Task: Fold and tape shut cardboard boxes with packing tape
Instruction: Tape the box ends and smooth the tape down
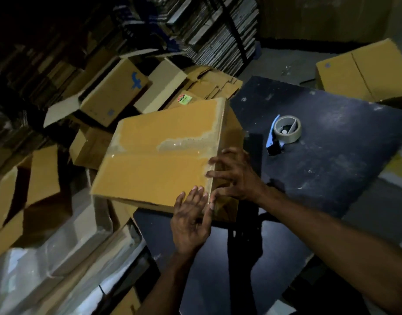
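Taped cardboard box [163,155], no legible writing

The matt tan cardboard box [159,153] carries glossy, wrinkled clear packing tape [186,142] along its seam, resting on a scuffed matt black table top [332,144] beside a beige tape roll in a blue plastic dispenser [284,133].

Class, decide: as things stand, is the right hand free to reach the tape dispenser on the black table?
Probably yes. The tape dispenser lies alone on bare table beyond the right hand, which only presses the box.
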The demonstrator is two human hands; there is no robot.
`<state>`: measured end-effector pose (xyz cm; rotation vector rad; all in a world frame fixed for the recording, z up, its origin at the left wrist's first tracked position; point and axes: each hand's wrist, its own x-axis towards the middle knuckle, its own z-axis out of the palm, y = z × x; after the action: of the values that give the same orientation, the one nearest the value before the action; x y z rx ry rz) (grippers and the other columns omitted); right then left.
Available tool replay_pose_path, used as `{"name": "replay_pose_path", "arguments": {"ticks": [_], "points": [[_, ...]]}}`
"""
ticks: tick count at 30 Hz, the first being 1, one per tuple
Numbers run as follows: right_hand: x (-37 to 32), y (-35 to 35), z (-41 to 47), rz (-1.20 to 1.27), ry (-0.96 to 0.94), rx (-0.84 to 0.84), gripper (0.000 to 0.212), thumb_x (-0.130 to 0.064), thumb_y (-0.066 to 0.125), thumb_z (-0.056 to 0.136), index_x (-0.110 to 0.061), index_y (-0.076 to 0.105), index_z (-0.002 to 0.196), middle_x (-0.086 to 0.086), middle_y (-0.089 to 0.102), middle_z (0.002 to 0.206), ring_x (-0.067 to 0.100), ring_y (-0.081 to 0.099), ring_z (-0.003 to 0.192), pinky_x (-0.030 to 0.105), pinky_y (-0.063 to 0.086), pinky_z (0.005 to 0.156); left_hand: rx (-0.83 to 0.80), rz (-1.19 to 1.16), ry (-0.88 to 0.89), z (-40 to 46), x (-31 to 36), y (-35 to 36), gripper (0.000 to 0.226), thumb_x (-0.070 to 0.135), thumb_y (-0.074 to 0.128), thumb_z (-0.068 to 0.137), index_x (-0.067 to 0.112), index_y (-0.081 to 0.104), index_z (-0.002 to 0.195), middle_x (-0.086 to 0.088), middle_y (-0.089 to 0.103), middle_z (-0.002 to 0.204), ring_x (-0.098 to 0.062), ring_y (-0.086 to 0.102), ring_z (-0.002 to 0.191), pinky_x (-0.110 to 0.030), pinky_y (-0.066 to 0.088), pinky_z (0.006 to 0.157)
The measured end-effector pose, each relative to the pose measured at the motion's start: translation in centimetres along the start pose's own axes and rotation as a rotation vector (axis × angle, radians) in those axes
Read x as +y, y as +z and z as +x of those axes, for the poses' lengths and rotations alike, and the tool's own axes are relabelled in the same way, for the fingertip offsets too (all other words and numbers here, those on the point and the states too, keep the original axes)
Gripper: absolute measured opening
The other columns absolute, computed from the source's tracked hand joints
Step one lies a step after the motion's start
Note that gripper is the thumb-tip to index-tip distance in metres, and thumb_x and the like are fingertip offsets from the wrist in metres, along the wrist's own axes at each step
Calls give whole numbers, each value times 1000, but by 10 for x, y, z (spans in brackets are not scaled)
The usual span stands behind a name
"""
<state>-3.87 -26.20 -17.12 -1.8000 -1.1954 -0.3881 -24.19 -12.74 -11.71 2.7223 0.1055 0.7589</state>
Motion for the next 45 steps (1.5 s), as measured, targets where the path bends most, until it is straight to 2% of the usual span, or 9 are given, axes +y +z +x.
{"name": "replay_pose_path", "arguments": {"ticks": [6, 8, 11, 14, 19, 23, 32, 37, 45], "points": [[-44, -19, -17, -25, -131, -66, 45, -61, 84, 85, -31, 81, 119, -4, 72, 125, 42, 57, 126, 63, 38, 104, -34, -128, -32, -42, -3, -31, 27, 16, 79, 100, 15, 83, 126, 3, 71, 145, -17, 63, 142, -58, 45, 120], [-50, -28, -17, -50, -201, -147, 41, -63, 79, 90, -34, 81, 118, -8, 73, 122, 43, 60, 125, 62, 39, 103, 27, -192, -229, -61, 0, -43, 20, 27, 77, 101, 16, 87, 114, 6, 79, 130, -16, 72, 130, -51, 52, 116], [-49, -37, 9, -86, -255, -201, 38, -63, 76, 92, -35, 81, 116, -10, 72, 125, 40, 57, 129, 58, 41, 101, 228, -174, -720, -72, -10, -65, 50, 54, 67, 104, 21, 77, 69, 2, 79, 73, -20, 81, 78, -48, 65, 75], [-36, -42, 65, -236, -40, -274, 45, -66, 74, 89, -38, 77, 124, -8, 65, 138, 35, 48, 136, 59, 44, 102, 379, -72, -848, -63, -22, -82, 62, 57, 69, 104, 17, 56, 58, 1, 62, 53, -12, 66, 51, -42, 56, 58], [-21, -13, 155, -228, 410, -592, 85, -81, 54, 92, -35, 35, 161, 8, 30, 168, 42, 28, 151, 67, 35, 114, 438, 13, -1082, -22, -52, -103, 26, 55, 77, 97, 30, 74, 103, 3, 79, 109, -23, 74, 105, -38, 55, 83], [-21, 22, 189, -232, 536, -723, 105, -88, 54, 85, -25, 25, 164, 17, 36, 164, 47, 40, 146, 71, 41, 111, 371, -211, -1365, 12, -87, -114, 77, 53, 79, 97, 14, 50, 157, -10, 55, 159, -36, 54, 144, -44, 47, 106], [-58, -19, 155, -430, 557, -759, 91, -83, 60, 86, -21, 38, 149, 19, 43, 142, 46, 49, 131, 64, 53, 97, 194, -77, -1509, -13, -100, -110, 83, 76, 68, 82, 25, 48, 145, -5, 61, 119, -41, 65, 115, -42, 49, 81], [-46, 0, 164, -263, 682, -785, 114, -93, 53, 76, -22, 23, 160, 17, 50, 149, 42, 54, 133, 62, 54, 101, 148, -218, -1475, 0, -100, -115, 95, 76, 68, 89, 21, 42, 162, -11, 65, 142, -42, 62, 127, -43, 53, 94], [-87, -26, 181, -200, 571, -683, 64, -69, 65, 93, -26, 55, 140, 9, 65, 127, 31, 63, 115, 51, 58, 93, 297, -277, -1439, 17, -93, -145, 102, 88, 70, 72, 21, 55, 147, -7, 70, 136, -38, 66, 122, -49, 57, 99]]}}
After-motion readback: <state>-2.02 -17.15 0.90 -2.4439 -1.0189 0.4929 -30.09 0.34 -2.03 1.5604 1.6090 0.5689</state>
